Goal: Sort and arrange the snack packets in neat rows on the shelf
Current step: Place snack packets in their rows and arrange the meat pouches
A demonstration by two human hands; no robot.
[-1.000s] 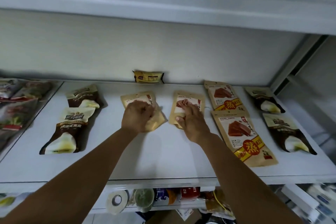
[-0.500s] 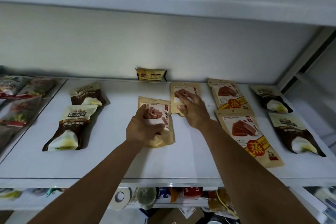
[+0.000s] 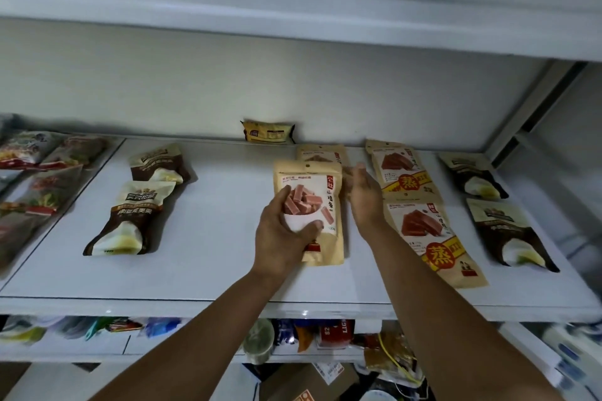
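Note:
My left hand [image 3: 282, 231] grips a tan packet showing pink sticks [image 3: 321, 198], held flat just in front of a second tan packet [image 3: 321, 153] at the back of the white shelf [image 3: 208, 264]. My right hand [image 3: 363, 195] is beside the held packet's right edge, fingers apart, holding nothing. Two tan packets with red slices [image 3: 399, 169] [image 3: 430, 234] form a column to the right. Two brown-and-cream packets [image 3: 472, 174] [image 3: 508, 231] lie at far right, and two more [image 3: 159, 163] [image 3: 130, 215] at left.
A small yellow packet [image 3: 268, 132] leans against the back wall. Mixed colourful packets [image 3: 35, 172] fill the neighbouring shelf section at far left. A metal upright [image 3: 521, 120] bounds the shelf on the right. Cluttered items sit on the lower shelf [image 3: 312, 335].
My left hand carried the pink-stick packet rightward to sit in front of the rear tan packet. My right hand pushed that rear packet back, then let go and moved right.

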